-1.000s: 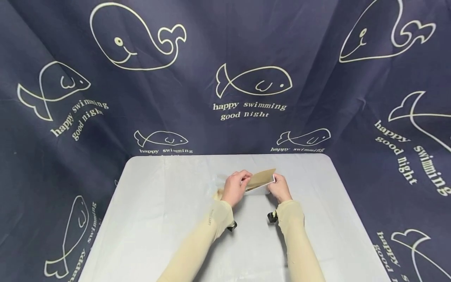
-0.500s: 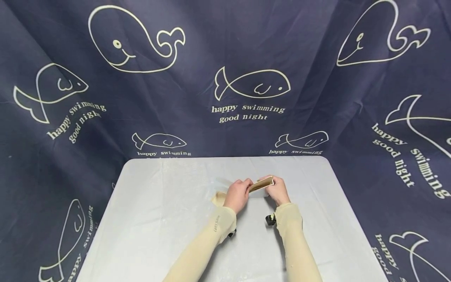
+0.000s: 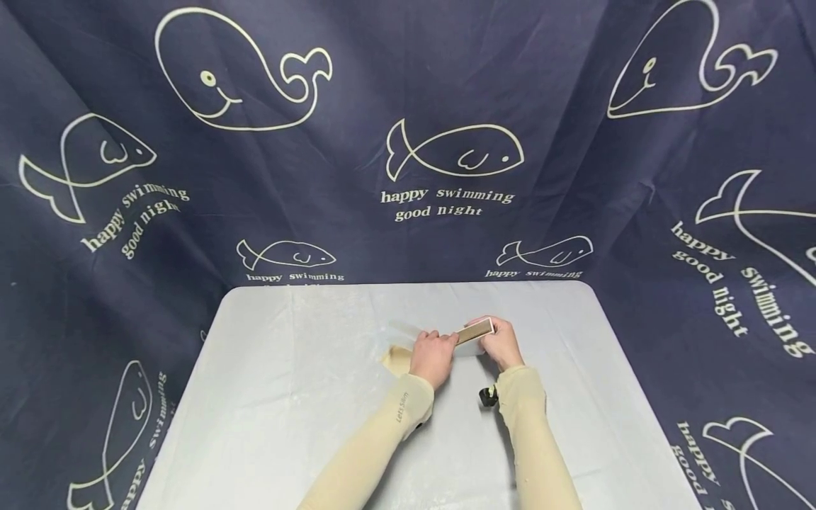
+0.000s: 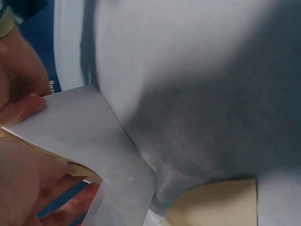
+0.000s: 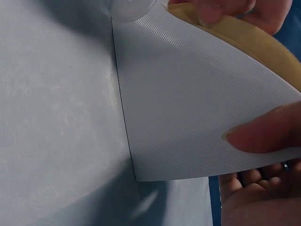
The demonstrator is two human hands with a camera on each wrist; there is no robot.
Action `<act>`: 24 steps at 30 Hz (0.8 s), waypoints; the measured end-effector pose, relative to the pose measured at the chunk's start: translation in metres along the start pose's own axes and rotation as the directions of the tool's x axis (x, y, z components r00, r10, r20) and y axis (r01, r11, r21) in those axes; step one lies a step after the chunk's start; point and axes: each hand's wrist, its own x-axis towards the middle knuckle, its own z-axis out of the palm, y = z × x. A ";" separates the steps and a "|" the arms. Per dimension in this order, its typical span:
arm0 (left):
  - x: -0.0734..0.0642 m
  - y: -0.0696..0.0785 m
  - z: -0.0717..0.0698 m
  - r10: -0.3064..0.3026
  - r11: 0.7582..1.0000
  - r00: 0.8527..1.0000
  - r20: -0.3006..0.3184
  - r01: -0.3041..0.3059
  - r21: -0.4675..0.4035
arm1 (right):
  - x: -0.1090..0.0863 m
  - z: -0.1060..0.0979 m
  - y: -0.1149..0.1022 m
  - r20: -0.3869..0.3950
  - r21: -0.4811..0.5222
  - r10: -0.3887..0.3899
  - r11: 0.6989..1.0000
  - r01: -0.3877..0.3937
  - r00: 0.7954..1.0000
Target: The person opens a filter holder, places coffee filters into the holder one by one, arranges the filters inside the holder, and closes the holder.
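A narrow white cardboard box point(image 3: 475, 331) stands on edge between my hands, its brown strip facing up inside a white rim. My right hand point(image 3: 502, 346) grips its right end; in the right wrist view the thumb point(image 5: 263, 132) lies on the ribbed white face, with fingers behind. At the left end, my left hand point(image 3: 433, 360) holds the upper edge, its fingertips on the brown flap point(image 5: 249, 42). A clear plastic piece with a rounded edge point(image 4: 129, 183) overlaps the box's lower left corner in the left wrist view.
A tan piece with a curved edge point(image 4: 216, 202) lies on the table left of the box, partly hidden by the left hand in the head view. The pale table point(image 3: 287, 397) has rounded far corners. Dark blue curtains point(image 3: 357, 85) with whale and fish drawings surround it.
The raised brown flap has gone down into the box's top. My left hand has shifted slightly right and lower along the edge; the right hand has moved its grip round the right end.
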 end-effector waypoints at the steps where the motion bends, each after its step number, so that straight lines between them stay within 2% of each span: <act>1: -0.001 0.001 0.001 0.002 1.000 1.000 0.005 -0.002 0.015 | -0.001 0.000 0.001 -0.004 -0.002 0.002 1.000 -0.002 1.000; 8: -0.003 0.006 0.007 0.020 0.998 0.999 0.030 -0.021 0.053 | -0.001 -0.002 0.002 0.005 0.003 0.007 1.000 -0.007 1.000; 15: -0.001 0.001 0.008 0.028 1.000 1.000 0.005 -0.028 -0.010 | 0.003 -0.001 0.000 -0.009 0.004 -0.017 1.000 0.017 1.000; 18: -0.005 -0.004 0.005 0.030 0.999 1.000 -0.003 -0.030 -0.031 | 0.002 0.001 0.001 -0.008 -0.005 -0.016 1.000 0.016 1.000; 20: -0.007 -0.007 0.002 0.035 0.998 0.999 -0.040 -0.037 -0.046 | 0.002 0.001 0.001 -0.012 0.000 -0.015 1.000 0.015 1.000; 22: -0.012 -0.012 -0.003 0.048 0.995 0.993 -0.111 -0.057 -0.076 | 0.002 0.002 0.001 -0.017 0.005 -0.011 1.000 0.011 1.000; 24: -0.019 -0.019 -0.005 0.059 0.988 0.972 -0.228 -0.090 -0.126 | 0.002 0.003 0.001 -0.019 0.007 -0.007 1.000 0.007 1.000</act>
